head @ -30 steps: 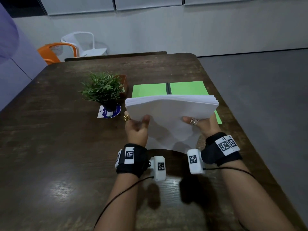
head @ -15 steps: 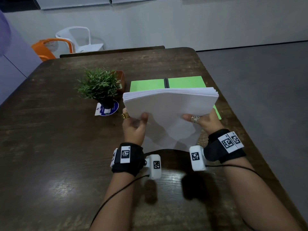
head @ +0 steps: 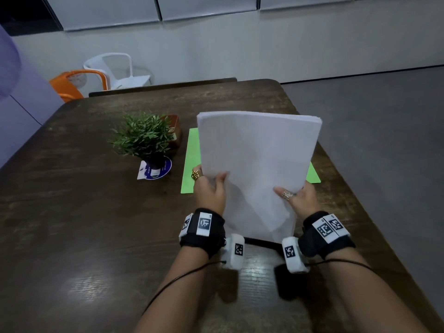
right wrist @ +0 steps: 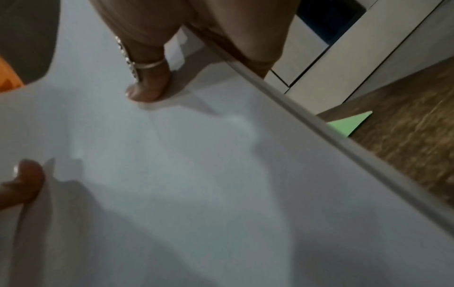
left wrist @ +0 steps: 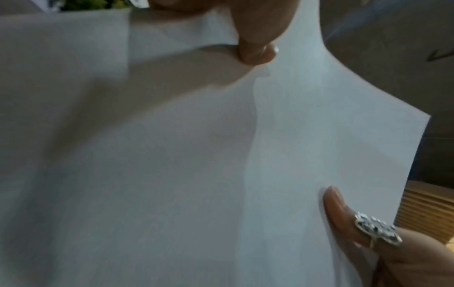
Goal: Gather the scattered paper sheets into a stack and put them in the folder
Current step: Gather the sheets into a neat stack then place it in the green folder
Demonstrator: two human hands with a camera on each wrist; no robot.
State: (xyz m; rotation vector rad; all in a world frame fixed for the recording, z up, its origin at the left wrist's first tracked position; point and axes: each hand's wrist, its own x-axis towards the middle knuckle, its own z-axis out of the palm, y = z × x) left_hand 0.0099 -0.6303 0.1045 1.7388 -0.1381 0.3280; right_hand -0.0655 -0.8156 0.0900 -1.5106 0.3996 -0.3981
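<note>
A thick stack of white paper sheets (head: 257, 164) stands nearly upright on its lower edge on the table, in front of me. My left hand (head: 209, 188) grips its left side, thumb on the near face. My right hand (head: 295, 195) grips its right side the same way. In the left wrist view the stack (left wrist: 196, 155) fills the picture, and in the right wrist view the stack (right wrist: 196, 174) does too. An open green folder (head: 191, 162) lies flat on the table behind the sheets, mostly hidden by them; one corner of the folder (right wrist: 349, 124) shows past the stack's edge.
A small potted plant (head: 144, 138) stands on a round blue coaster left of the folder, with a brown pot (head: 174, 131) behind it. The dark wooden table (head: 84, 224) ends close on the right. An orange chair (head: 72, 85) and a white chair (head: 117, 68) stand beyond.
Both hands have tilted the stack from lying nearly flat to standing almost upright, its lower edge now down by the table. The stack now hides most of the folder.
</note>
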